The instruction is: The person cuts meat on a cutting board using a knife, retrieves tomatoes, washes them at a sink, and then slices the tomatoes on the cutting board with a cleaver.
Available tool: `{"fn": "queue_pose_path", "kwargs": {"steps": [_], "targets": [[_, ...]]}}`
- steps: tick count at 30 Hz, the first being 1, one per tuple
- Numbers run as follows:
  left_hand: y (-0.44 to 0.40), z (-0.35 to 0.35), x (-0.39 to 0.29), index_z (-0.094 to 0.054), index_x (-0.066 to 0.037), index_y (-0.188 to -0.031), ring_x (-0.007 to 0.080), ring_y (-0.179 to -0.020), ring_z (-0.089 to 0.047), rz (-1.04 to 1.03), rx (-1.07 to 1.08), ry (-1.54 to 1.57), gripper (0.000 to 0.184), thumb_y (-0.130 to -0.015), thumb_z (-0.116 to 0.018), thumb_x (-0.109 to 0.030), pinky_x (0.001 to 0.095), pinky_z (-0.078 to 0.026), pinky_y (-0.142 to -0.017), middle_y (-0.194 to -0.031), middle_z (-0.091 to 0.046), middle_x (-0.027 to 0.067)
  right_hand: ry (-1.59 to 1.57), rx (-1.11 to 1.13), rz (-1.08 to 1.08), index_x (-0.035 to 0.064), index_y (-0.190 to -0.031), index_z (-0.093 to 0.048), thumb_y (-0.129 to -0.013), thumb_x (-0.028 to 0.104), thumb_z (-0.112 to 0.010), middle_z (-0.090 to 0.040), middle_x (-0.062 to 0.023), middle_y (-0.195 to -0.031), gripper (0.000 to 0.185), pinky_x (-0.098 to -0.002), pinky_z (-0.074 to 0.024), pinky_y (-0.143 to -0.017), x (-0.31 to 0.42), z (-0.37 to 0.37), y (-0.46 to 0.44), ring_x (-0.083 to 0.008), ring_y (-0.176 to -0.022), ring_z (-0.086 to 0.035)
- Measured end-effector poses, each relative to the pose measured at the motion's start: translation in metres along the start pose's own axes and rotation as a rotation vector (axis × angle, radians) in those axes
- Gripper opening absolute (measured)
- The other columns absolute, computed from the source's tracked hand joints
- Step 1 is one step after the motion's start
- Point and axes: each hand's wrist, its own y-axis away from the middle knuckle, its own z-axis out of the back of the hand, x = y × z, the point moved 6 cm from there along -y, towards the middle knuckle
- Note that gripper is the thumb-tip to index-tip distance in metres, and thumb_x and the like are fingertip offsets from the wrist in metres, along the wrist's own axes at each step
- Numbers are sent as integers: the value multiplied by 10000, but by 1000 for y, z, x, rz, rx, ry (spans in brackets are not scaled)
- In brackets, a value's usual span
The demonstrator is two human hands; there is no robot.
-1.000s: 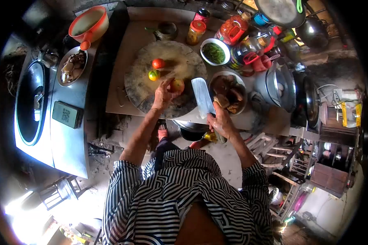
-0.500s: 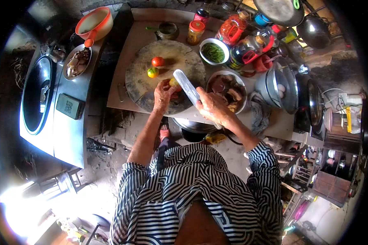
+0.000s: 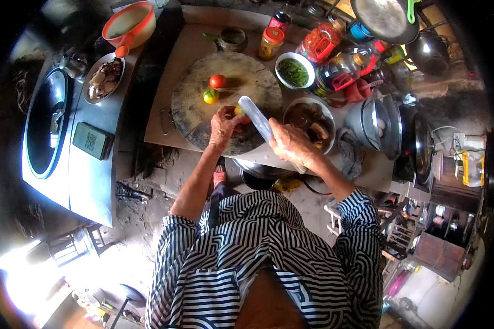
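Note:
On the round wooden chopping board [image 3: 195, 118], my left hand [image 3: 223, 129] has its fingers closed around a yellowish-orange tomato [image 3: 238, 111], partly hidden by them. A reddish piece [image 3: 243, 120] shows beside those fingertips. My right hand [image 3: 292, 143] grips a wide-bladed kitchen knife [image 3: 254, 117], its handle mostly covered by the palm. The blade slants over the board and its far end is right beside the tomato. Farther back on the board lie a red tomato [image 3: 217, 81] and a green-yellow tomato [image 3: 211, 96].
Right of the board stand a bowl of chopped greens [image 3: 293, 72] and a bowl of dark meat [image 3: 307, 116]. Bottles [image 3: 335, 71] and a red-lidded jar [image 3: 270, 44] line the back. At left, a plate of food [image 3: 104, 79] sits near a stove-top pan [image 3: 46, 126].
The whole view has shifted slightly. My left hand still holds the tomato, and the knife stays beside it with only a slight change of position.

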Motion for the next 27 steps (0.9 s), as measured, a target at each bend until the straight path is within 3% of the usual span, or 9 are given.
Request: {"fn": "queue_pose_path", "kwargs": {"steps": [1,4,16,18,20,21,25,27], "targets": [[-1,-1,1,-502,82,-994,163,-675,-605,3,4,1,397,-706,-660,-141,242,-504,-506,-818,-603,135,-127,86,-71,-12,-886,-373,-801,114,-430,-538,-147,-581,162,-383,-433,-443,0,0,1,-245,-421,-531],[-3,1,-1,-498,84,-995,165,-674,-605,-73,-9,-84,396,-701,-669,-121,247,-507,-505,-803,-600,133,-198,133,-116,-26,-872,-360,-814,101,-411,-521,-145,-563,148,-357,-414,-395,7,5,0,-216,-398,-516],[-13,4,11,-482,61,-918,170,-627,-598,-41,7,-107,306,-717,-660,-87,263,-500,-481,-753,-593,143,-84,184,-89,-54,-825,-364,-812,85,-419,-528,-197,-608,150,-369,-422,-388,7,-1,-43,-249,-413,-536],[-13,4,8,-478,56,-919,171,-611,-595,-36,1,-136,295,-721,-652,-77,262,-500,-484,-734,-592,141,-115,146,15,-64,-806,-380,-799,69,-411,-522,-199,-574,137,-368,-421,-373,16,1,-45,-262,-418,-541],[-11,2,5,-478,55,-916,173,-614,-596,-41,16,-116,296,-720,-654,-80,265,-503,-492,-745,-593,143,-157,231,-114,-110,-655,-486,-680,-7,-452,-547,-214,-559,111,-379,-460,-406,17,0,-58,-299,-478,-579],[-10,0,3,-479,53,-913,176,-617,-596,-51,22,-85,297,-718,-657,-83,267,-505,-500,-756,-594,145,-241,204,-173,-110,-625,-487,-668,-28,-416,-538,-214,-522,116,-362,-437,-350,14,-1,-63,-264,-409,-553],[-5,-1,0,-481,67,-928,178,-686,-605,-105,-20,-255,351,-702,-680,-114,273,-518,-539,-805,-595,153,-200,122,-178,-103,-620,-478,-706,-7,-418,-525,-208,-508,142,-348,-452,-363,5,-17,-76,-262,-425,-558],[-4,-3,1,-481,69,-939,178,-693,-607,-83,-22,-192,356,-705,-677,-114,273,-518,-542,-806,-595,151,-271,100,-156,-89,-761,-432,-756,43,-444,-530,-200,-559,133,-353,-439,-357,0,-15,-67,-263,-431,-555]]}}
